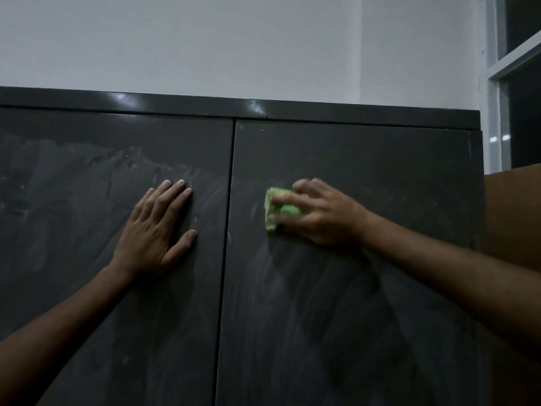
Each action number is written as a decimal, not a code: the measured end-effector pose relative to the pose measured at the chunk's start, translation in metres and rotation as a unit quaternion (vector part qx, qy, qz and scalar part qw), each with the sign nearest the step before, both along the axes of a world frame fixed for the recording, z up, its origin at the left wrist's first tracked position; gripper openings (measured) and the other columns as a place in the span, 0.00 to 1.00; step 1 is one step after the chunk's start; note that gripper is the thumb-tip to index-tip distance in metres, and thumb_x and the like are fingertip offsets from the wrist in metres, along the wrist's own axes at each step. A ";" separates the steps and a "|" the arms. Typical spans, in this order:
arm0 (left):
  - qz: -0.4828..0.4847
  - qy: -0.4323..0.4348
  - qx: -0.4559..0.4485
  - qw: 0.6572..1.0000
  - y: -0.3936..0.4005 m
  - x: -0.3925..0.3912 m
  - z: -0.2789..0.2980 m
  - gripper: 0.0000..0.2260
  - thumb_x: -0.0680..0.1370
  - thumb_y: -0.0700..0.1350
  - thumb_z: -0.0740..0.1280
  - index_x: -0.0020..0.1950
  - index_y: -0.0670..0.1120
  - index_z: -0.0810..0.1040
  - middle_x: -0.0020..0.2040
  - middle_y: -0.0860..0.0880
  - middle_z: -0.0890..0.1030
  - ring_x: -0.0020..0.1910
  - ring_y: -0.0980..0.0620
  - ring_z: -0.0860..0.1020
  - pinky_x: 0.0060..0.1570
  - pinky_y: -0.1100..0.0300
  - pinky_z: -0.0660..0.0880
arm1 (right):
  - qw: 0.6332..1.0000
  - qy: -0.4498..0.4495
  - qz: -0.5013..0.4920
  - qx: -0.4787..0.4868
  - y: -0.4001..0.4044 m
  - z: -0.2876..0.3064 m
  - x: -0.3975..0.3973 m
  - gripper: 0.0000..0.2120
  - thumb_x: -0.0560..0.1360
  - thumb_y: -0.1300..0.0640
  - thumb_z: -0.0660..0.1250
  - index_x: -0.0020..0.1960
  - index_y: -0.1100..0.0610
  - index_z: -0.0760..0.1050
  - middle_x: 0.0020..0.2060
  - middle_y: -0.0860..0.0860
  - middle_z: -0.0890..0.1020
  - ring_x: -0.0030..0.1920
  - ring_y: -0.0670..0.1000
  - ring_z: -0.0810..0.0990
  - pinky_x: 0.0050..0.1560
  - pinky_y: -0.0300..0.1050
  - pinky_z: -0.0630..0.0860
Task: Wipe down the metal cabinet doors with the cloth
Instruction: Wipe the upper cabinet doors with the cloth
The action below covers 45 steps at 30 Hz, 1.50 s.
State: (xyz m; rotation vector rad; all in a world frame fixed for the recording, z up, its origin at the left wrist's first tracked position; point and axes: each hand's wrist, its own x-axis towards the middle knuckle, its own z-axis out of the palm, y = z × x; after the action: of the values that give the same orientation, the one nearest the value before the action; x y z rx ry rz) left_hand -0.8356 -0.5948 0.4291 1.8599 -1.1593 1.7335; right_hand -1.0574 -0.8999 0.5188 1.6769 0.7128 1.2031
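Head view of a dark grey metal cabinet (351, 108) with two closed doors meeting at a vertical seam near the middle of the frame. The left hand (155, 230) lies flat against the left door (87, 288), palm to the metal, its fingers (172, 194) straight and released, pointing up and slightly toward the seam, with the thumb spread out to the side; it holds nothing. The right hand (319, 213) presses a folded green cloth (276, 209) against the right door (366, 317), just beside the seam and at about the same height as the left hand. The fingers of this hand are curled over the cloth and grasp it, so that only the cloth's left edge and a strip between the fingers show; the rest is hidden under the hand. Both forearms reach in from the lower corners of the frame. Pale, hazy streaks and smears cover the left door at and below hand level, and similar streaks run down the right door below the cloth; the upper band of the right door looks darker and more even. Behind the cabinet stands a white wall (205, 39). To the right are a white window frame (494, 112) and, lower, the edge of a brown cardboard box (512, 218) just beside the cabinet's side.
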 end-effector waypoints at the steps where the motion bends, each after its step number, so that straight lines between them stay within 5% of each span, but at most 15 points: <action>1: -0.001 0.001 -0.002 1.000 0.000 -0.001 0.000 0.36 0.81 0.63 0.56 0.84 0.44 0.59 0.84 0.43 0.59 0.85 0.46 0.52 0.83 0.47 0.49 | 0.997 -0.040 0.014 0.066 0.003 0.009 -0.001 0.14 0.82 0.52 0.67 0.66 0.48 0.80 0.68 0.55 0.78 0.54 0.62 0.77 0.52 0.58 0.75; 4: -0.002 0.002 -0.006 1.000 -0.001 -0.003 -0.001 0.36 0.81 0.62 0.56 0.84 0.44 0.59 0.84 0.44 0.58 0.85 0.46 0.52 0.84 0.47 0.48 | 0.948 -0.142 0.056 0.278 0.024 -0.001 0.012 0.13 0.81 0.51 0.66 0.65 0.49 0.81 0.69 0.53 0.77 0.55 0.63 0.74 0.51 0.59 0.73; 8: 0.000 -0.001 -0.001 1.000 0.000 -0.002 -0.001 0.36 0.82 0.63 0.55 0.84 0.44 0.58 0.84 0.43 0.58 0.85 0.45 0.53 0.83 0.46 0.49 | 1.000 0.024 0.001 0.006 0.030 -0.037 0.025 0.18 0.80 0.52 0.64 0.69 0.48 0.77 0.70 0.54 0.76 0.61 0.61 0.72 0.53 0.56 0.73; 10: 0.000 0.000 0.000 1.000 0.000 -0.002 -0.001 0.36 0.82 0.63 0.55 0.84 0.44 0.58 0.84 0.44 0.58 0.85 0.46 0.52 0.84 0.48 0.48 | 0.999 0.025 -0.003 -0.025 0.027 -0.015 0.020 0.17 0.80 0.52 0.65 0.68 0.47 0.78 0.69 0.53 0.77 0.60 0.61 0.74 0.53 0.55 0.74; 15: -0.001 0.008 0.006 1.000 0.002 -0.002 -0.001 0.36 0.82 0.64 0.55 0.85 0.45 0.56 0.85 0.44 0.57 0.85 0.46 0.51 0.84 0.48 0.46 | 0.933 -0.154 0.063 0.320 0.059 -0.011 0.038 0.15 0.79 0.55 0.67 0.64 0.50 0.81 0.69 0.52 0.78 0.55 0.61 0.74 0.52 0.55 0.72; 18: -0.008 0.010 0.020 1.000 0.005 -0.002 0.000 0.36 0.82 0.64 0.55 0.85 0.44 0.57 0.85 0.44 0.56 0.85 0.46 0.51 0.84 0.49 0.45 | 0.995 -0.012 0.024 0.095 0.063 -0.042 0.049 0.18 0.79 0.54 0.65 0.69 0.49 0.78 0.71 0.52 0.76 0.61 0.61 0.73 0.55 0.55 0.72; 20: -0.017 0.007 0.038 0.999 0.011 0.000 0.002 0.37 0.82 0.64 0.56 0.84 0.44 0.57 0.85 0.44 0.56 0.85 0.47 0.51 0.84 0.50 0.45 | 0.999 0.043 -0.005 -0.022 0.058 -0.023 0.040 0.19 0.79 0.53 0.66 0.70 0.48 0.78 0.71 0.52 0.76 0.61 0.60 0.75 0.55 0.55 0.74; 22: -0.025 0.000 0.041 0.999 0.018 0.004 0.002 0.36 0.82 0.64 0.57 0.84 0.43 0.59 0.84 0.44 0.58 0.85 0.46 0.52 0.84 0.49 0.47 | 0.998 -0.019 0.017 0.057 0.061 0.003 0.040 0.16 0.79 0.55 0.68 0.67 0.49 0.80 0.69 0.53 0.78 0.57 0.61 0.77 0.52 0.55 0.75; 25: -0.038 0.005 0.017 0.999 0.031 0.013 0.001 0.36 0.82 0.63 0.58 0.83 0.42 0.61 0.84 0.43 0.60 0.84 0.45 0.54 0.83 0.47 0.50 | 0.940 -0.139 0.073 0.304 0.084 0.002 0.052 0.15 0.79 0.56 0.67 0.64 0.51 0.82 0.68 0.51 0.79 0.54 0.62 0.75 0.51 0.58 0.74; 31: -0.024 -0.011 0.034 0.999 0.058 0.034 0.003 0.36 0.81 0.63 0.57 0.83 0.41 0.61 0.83 0.42 0.60 0.84 0.43 0.55 0.83 0.45 0.52 | 0.999 0.045 0.004 -0.020 0.093 -0.015 0.064 0.18 0.78 0.54 0.67 0.67 0.48 0.80 0.69 0.52 0.78 0.60 0.59 0.75 0.53 0.54 0.74; 36: -0.027 -0.019 0.035 0.999 0.059 0.040 0.003 0.36 0.82 0.63 0.57 0.83 0.41 0.61 0.83 0.42 0.60 0.84 0.44 0.55 0.83 0.44 0.51 | 0.951 -0.121 0.066 0.278 0.118 0.002 0.079 0.15 0.79 0.56 0.67 0.64 0.52 0.81 0.69 0.53 0.78 0.54 0.61 0.75 0.50 0.58 0.74; 39: -0.030 -0.020 0.043 0.998 0.060 0.042 0.003 0.36 0.82 0.63 0.57 0.83 0.42 0.60 0.84 0.42 0.59 0.84 0.44 0.54 0.83 0.44 0.51 | 0.997 0.017 0.026 0.074 0.124 -0.037 0.093 0.18 0.79 0.54 0.66 0.68 0.51 0.78 0.71 0.54 0.76 0.60 0.62 0.72 0.54 0.56 0.75; 41: -0.031 -0.025 0.044 0.998 0.060 0.043 0.003 0.36 0.82 0.63 0.57 0.83 0.42 0.59 0.84 0.42 0.59 0.84 0.44 0.54 0.83 0.44 0.52 | 0.996 0.084 -0.004 -0.042 0.121 -0.026 0.086 0.19 0.79 0.54 0.67 0.69 0.51 0.78 0.70 0.54 0.77 0.61 0.60 0.72 0.54 0.55 0.77; 43: -0.030 -0.026 0.042 0.998 0.060 0.043 0.002 0.36 0.82 0.63 0.57 0.83 0.41 0.60 0.84 0.42 0.60 0.84 0.44 0.55 0.82 0.42 0.53 | 0.999 0.020 0.005 0.036 0.123 0.000 0.086 0.18 0.79 0.56 0.66 0.67 0.51 0.79 0.69 0.54 0.78 0.59 0.61 0.74 0.54 0.57 0.77; 45: -0.032 -0.023 0.045 0.998 0.060 0.043 0.003 0.36 0.82 0.63 0.57 0.83 0.41 0.59 0.84 0.42 0.60 0.84 0.44 0.55 0.82 0.41 0.54 | 0.964 -0.085 0.049 0.248 0.134 0.012 0.090 0.16 0.79 0.57 0.66 0.65 0.53 0.81 0.68 0.54 0.78 0.54 0.62 0.75 0.52 0.59 0.75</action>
State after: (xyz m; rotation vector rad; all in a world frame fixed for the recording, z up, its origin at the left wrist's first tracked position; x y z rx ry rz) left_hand -0.7926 -0.5346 0.4321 1.8218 -1.3194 1.7247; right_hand -0.9676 -0.7657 0.5307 1.9215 0.4087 1.6751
